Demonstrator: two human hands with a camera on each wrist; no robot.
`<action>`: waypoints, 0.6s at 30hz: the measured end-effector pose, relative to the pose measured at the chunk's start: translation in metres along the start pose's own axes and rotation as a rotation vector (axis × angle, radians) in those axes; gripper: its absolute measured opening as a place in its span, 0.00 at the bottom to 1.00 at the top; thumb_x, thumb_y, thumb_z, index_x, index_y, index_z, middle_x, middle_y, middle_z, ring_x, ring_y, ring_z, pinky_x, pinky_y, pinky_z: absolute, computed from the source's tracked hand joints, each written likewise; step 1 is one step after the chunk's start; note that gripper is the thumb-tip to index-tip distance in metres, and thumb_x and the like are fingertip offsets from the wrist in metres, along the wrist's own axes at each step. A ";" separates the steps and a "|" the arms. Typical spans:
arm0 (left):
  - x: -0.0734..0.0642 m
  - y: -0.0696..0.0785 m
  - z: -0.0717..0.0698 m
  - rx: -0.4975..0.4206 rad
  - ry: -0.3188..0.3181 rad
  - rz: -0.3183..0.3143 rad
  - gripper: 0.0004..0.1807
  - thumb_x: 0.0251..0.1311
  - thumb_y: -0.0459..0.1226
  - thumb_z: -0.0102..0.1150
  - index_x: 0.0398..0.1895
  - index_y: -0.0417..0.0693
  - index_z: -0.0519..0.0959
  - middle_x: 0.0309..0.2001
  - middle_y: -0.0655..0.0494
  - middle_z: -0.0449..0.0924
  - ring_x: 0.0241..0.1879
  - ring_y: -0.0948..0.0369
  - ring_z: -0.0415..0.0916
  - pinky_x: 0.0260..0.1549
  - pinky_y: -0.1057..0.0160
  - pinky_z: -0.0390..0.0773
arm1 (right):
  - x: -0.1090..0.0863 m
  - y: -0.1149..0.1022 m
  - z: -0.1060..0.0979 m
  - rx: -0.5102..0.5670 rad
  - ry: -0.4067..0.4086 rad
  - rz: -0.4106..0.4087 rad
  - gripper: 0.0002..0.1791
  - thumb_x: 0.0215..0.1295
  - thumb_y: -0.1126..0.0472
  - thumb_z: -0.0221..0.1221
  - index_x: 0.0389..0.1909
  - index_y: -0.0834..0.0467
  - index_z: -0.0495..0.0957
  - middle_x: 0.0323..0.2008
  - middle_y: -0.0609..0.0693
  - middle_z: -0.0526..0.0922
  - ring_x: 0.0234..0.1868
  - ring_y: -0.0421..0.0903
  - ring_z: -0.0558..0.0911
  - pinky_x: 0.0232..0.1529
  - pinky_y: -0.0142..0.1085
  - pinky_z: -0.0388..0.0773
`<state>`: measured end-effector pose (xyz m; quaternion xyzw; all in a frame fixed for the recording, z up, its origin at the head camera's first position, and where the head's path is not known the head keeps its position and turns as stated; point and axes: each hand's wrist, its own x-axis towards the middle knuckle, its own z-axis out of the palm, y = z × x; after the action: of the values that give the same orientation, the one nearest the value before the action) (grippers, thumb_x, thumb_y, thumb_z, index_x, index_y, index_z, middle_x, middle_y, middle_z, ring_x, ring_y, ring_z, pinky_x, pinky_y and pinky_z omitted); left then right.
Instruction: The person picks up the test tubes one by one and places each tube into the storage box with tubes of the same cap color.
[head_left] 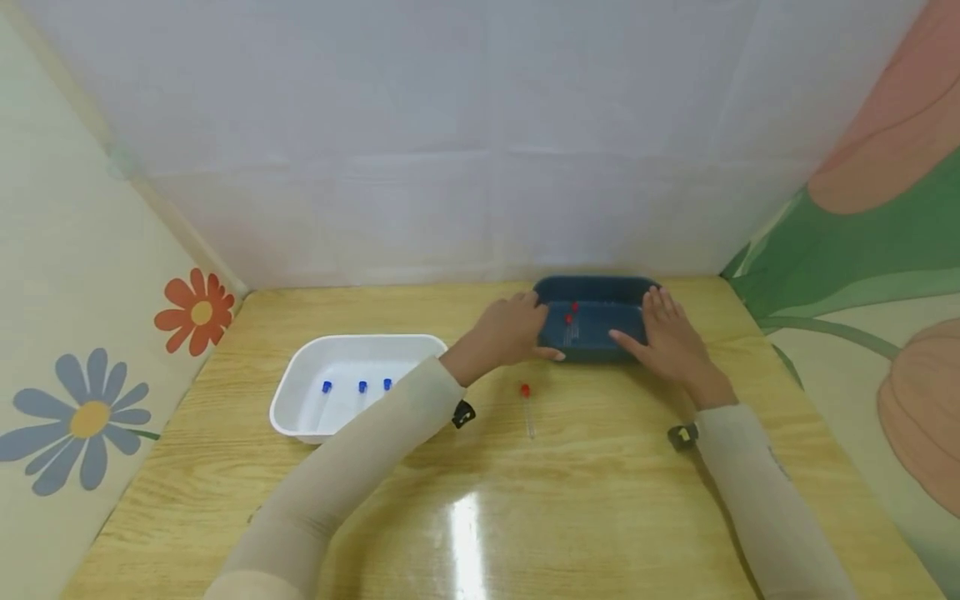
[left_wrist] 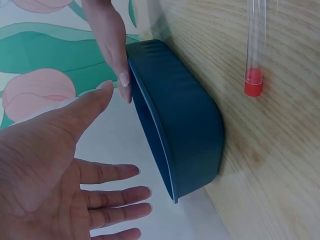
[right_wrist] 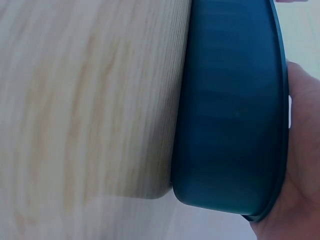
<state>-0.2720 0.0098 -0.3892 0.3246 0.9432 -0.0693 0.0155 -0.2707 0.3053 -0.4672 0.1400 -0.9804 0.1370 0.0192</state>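
A dark blue plastic tray (head_left: 600, 287) stands at the back right of the table with two red-capped clear tubes (head_left: 568, 320) inside. My right hand (head_left: 671, 342) rests on its right end, fingers straight over the rim; the right wrist view shows the palm against the tray's rim (right_wrist: 284, 100). By the left end is my left hand (head_left: 513, 333). In the left wrist view its fingers are extended and spread, apart from the tray wall (left_wrist: 185, 125). Another red-capped tube (head_left: 526, 390) lies on the table in front of the tray.
A white tray (head_left: 360, 339) sits to the left, partly behind my left sleeve, holding blue-capped tubes (head_left: 363, 387); three caps show. A white sheet (head_left: 480, 167) hangs behind the wooden table (head_left: 585, 500). Flower-painted panels flank both sides.
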 end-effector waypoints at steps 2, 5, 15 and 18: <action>-0.003 0.000 0.001 -0.007 0.012 0.002 0.49 0.58 0.72 0.55 0.69 0.43 0.73 0.65 0.42 0.72 0.59 0.49 0.75 0.52 0.51 0.80 | 0.000 0.000 0.000 -0.004 0.003 -0.001 0.58 0.73 0.26 0.38 0.76 0.74 0.34 0.78 0.68 0.29 0.79 0.65 0.33 0.77 0.59 0.33; -0.007 0.000 0.002 -0.008 0.026 0.005 0.49 0.58 0.73 0.55 0.66 0.42 0.75 0.64 0.42 0.73 0.57 0.50 0.75 0.53 0.51 0.80 | -0.001 0.000 0.000 -0.007 0.008 -0.003 0.58 0.73 0.27 0.38 0.76 0.74 0.34 0.78 0.68 0.30 0.79 0.65 0.33 0.77 0.59 0.32; -0.025 0.003 0.009 -0.093 0.057 0.030 0.42 0.59 0.68 0.59 0.57 0.39 0.78 0.53 0.44 0.76 0.48 0.52 0.75 0.44 0.54 0.82 | -0.001 -0.002 -0.002 0.003 0.001 -0.007 0.58 0.73 0.27 0.38 0.77 0.74 0.35 0.78 0.69 0.31 0.79 0.64 0.31 0.77 0.58 0.32; -0.030 0.005 0.010 -0.143 0.042 0.018 0.42 0.61 0.67 0.59 0.59 0.38 0.77 0.54 0.43 0.75 0.49 0.52 0.74 0.45 0.53 0.82 | -0.002 -0.001 -0.001 0.005 0.002 -0.005 0.58 0.73 0.26 0.38 0.77 0.74 0.35 0.78 0.69 0.31 0.79 0.64 0.31 0.77 0.58 0.32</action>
<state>-0.2457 -0.0061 -0.3972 0.3328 0.9428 0.0051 0.0194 -0.2687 0.3047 -0.4662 0.1422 -0.9797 0.1396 0.0203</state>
